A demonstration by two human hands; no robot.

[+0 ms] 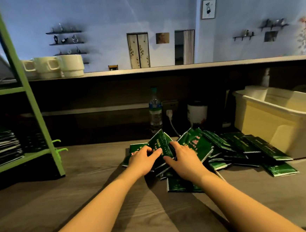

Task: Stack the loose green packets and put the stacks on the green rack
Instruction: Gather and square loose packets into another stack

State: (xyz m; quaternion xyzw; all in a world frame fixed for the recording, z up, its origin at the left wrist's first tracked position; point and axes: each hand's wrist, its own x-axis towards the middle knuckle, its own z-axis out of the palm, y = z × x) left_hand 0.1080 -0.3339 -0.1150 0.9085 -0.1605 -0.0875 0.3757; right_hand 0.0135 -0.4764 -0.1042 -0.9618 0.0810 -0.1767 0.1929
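Note:
Several loose green packets (pixel 240 145) lie in a heap on the wooden table, spreading from the middle to the right. Between my hands, a small bunch of green packets (pixel 160 144) stands tilted on edge. My left hand (pixel 143 160) grips the bunch from the left, and my right hand (pixel 183 159) holds it from the right with the thumb on its front. The green rack (pixel 39 121) stands at the left, with a stack of packets (pixel 2 146) on its lower shelf.
A cream plastic bin (pixel 281 122) sits at the right behind the heap. A water bottle (pixel 155 112), a white cup (pixel 197 112) and a plugged cable stand at the back. White mugs (pixel 60 66) rest on the upper ledge. Two green hooks (pixel 61 150) stick out from the rack.

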